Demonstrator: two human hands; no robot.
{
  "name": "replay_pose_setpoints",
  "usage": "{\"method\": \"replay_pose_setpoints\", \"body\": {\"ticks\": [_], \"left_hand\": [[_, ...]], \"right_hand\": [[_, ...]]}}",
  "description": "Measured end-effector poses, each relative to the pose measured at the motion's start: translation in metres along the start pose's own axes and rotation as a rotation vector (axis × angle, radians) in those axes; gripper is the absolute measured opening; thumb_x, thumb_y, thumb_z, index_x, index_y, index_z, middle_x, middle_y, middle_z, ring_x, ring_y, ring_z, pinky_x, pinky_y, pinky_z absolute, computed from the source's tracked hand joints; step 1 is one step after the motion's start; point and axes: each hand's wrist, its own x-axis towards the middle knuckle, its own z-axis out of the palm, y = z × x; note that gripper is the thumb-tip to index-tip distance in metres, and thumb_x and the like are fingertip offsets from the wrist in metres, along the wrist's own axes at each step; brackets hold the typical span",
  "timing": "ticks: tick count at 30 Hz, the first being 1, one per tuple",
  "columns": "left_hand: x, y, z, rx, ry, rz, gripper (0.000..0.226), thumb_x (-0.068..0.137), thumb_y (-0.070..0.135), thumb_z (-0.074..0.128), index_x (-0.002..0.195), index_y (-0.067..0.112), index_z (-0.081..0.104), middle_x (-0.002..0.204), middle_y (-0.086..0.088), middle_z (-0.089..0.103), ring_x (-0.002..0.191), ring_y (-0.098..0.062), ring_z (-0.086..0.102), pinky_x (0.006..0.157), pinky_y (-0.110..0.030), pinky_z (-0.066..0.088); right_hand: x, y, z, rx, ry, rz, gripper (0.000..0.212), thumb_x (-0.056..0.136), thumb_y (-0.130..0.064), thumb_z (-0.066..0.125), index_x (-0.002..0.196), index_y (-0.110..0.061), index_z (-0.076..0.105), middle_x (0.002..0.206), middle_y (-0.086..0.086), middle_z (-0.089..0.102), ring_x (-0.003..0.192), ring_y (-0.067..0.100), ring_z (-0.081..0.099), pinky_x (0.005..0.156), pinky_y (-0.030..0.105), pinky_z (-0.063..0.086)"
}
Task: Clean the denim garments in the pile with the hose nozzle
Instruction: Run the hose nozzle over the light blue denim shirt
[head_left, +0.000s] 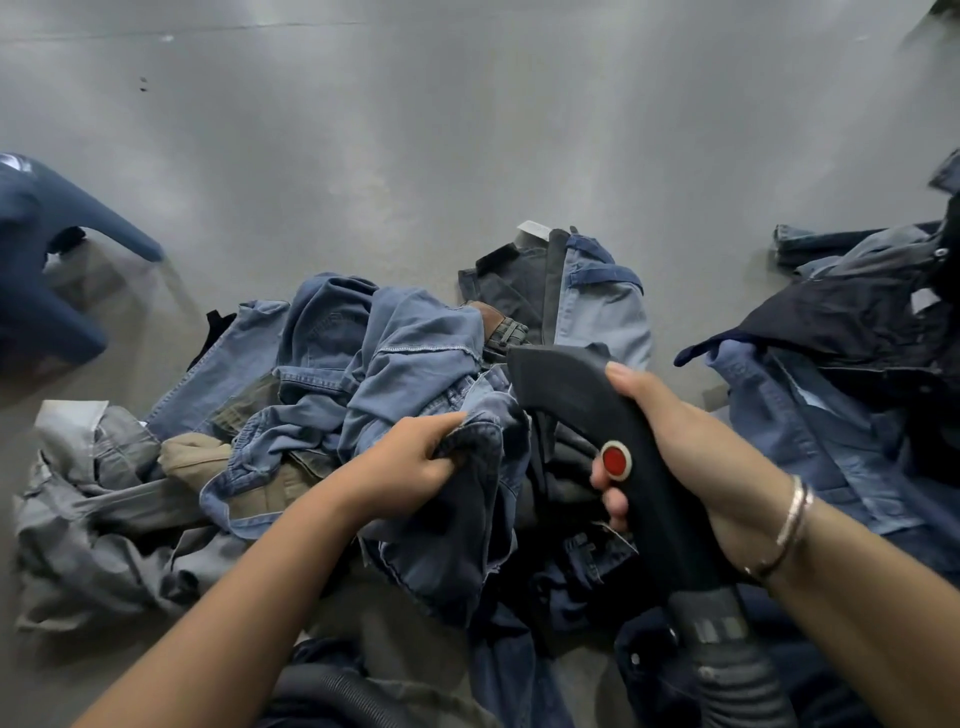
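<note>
A pile of denim garments (332, 374) lies on the grey floor in front of me. My left hand (410, 467) grips a fold of a blue denim garment (452, 540) at the pile's near side and holds it lifted. My right hand (670, 441) grips the black hose nozzle (576, 384), thumb next to its red button (615, 460). The nozzle's flat head points down and away, over the garments just right of my left hand. Its ribbed grey hose (737, 680) runs off the bottom edge.
More dark and light denim (841, 353) is heaped at the right. Grey and beige garments (104, 499) lie at the left. A dark blue garment (36, 270), blurred, sits at the far left. Bare grey floor (415, 130) stretches beyond. Another hose section (332, 696) lies bottom centre.
</note>
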Motion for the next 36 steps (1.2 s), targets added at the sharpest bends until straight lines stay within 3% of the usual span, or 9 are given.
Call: {"method": "replay_pose_setpoints", "body": {"ticks": [4,10,13,15,17,20,26,31,36], "left_hand": [[0.002,-0.002,-0.002,0.047,-0.051,0.004,0.023,0.087,-0.003,0.05,0.1,0.01,0.064,0.094,-0.004,0.07,0.095,-0.022,0.063,0.084,-0.045,0.05],[0.007,0.002,-0.008,-0.076,0.06,-0.09,0.019,0.08,0.023,0.055,0.092,0.011,0.065,0.091,0.0,0.07,0.091,-0.015,0.063,0.085,-0.031,0.048],[0.028,0.0,-0.029,0.329,0.079,-0.286,0.038,0.096,0.037,0.049,0.07,0.01,0.059,0.074,-0.004,0.06,0.086,-0.026,0.059,0.068,-0.029,0.035],[0.045,0.011,-0.046,0.332,0.055,-0.336,0.048,0.098,0.042,0.042,0.068,0.015,0.068,0.074,0.003,0.063,0.078,-0.015,0.06,0.066,-0.022,0.036],[0.065,0.022,-0.064,0.008,-0.074,-0.281,0.046,0.097,0.046,0.043,0.068,0.025,0.071,0.071,0.015,0.067,0.07,0.002,0.06,0.067,-0.015,0.039],[0.091,0.022,-0.084,-0.323,-0.497,-0.461,0.041,0.094,0.048,0.039,0.095,0.018,0.067,0.086,0.003,0.073,0.073,-0.008,0.067,0.065,-0.022,0.051],[0.098,-0.007,-0.074,0.137,-0.824,-0.808,0.015,0.084,0.021,0.066,0.082,0.007,0.068,0.07,-0.008,0.069,0.06,-0.019,0.063,0.059,-0.025,0.053],[0.088,-0.002,-0.067,-0.134,-0.812,-0.747,0.014,0.08,0.018,0.067,0.074,0.009,0.078,0.081,-0.009,0.074,0.072,-0.018,0.071,0.065,-0.026,0.057],[0.068,0.038,-0.07,-0.716,-0.711,-0.379,0.02,0.078,0.038,0.065,0.081,0.02,0.075,0.073,0.002,0.069,0.064,-0.011,0.065,0.065,-0.024,0.054]], "right_hand": [[-0.004,0.014,0.01,-0.107,-0.081,0.065,0.054,0.085,-0.058,0.054,0.096,-0.006,0.062,0.056,0.016,0.058,0.038,0.023,0.053,0.041,0.028,0.047],[0.006,-0.011,0.001,0.043,0.093,-0.041,0.053,0.088,-0.054,0.054,0.073,-0.004,0.063,0.052,0.013,0.055,0.035,0.02,0.048,0.04,0.028,0.048],[-0.001,-0.01,-0.007,0.07,0.097,-0.085,0.05,0.086,-0.055,0.057,0.071,-0.007,0.064,0.052,0.013,0.054,0.036,0.022,0.048,0.041,0.029,0.048],[-0.004,-0.008,-0.009,0.076,0.105,-0.098,0.049,0.086,-0.055,0.057,0.075,-0.007,0.064,0.052,0.013,0.054,0.036,0.022,0.048,0.041,0.029,0.048],[-0.004,-0.009,-0.012,0.084,0.119,-0.108,0.051,0.086,-0.055,0.056,0.081,-0.005,0.065,0.053,0.013,0.054,0.037,0.021,0.049,0.039,0.029,0.047],[-0.004,-0.013,-0.016,0.093,0.139,-0.134,0.052,0.086,-0.057,0.055,0.09,-0.006,0.066,0.054,0.013,0.057,0.038,0.022,0.051,0.041,0.03,0.047],[-0.004,-0.014,-0.02,0.109,0.12,-0.184,0.05,0.084,-0.058,0.058,0.081,-0.008,0.069,0.057,0.015,0.058,0.039,0.023,0.052,0.043,0.032,0.049],[-0.007,-0.014,-0.022,0.129,0.103,-0.201,0.049,0.083,-0.057,0.058,0.08,-0.009,0.066,0.058,0.015,0.057,0.039,0.023,0.052,0.043,0.032,0.049],[-0.012,-0.018,-0.026,0.141,0.115,-0.226,0.051,0.082,-0.06,0.058,0.07,-0.011,0.069,0.057,0.014,0.059,0.04,0.023,0.052,0.044,0.032,0.049]]}}
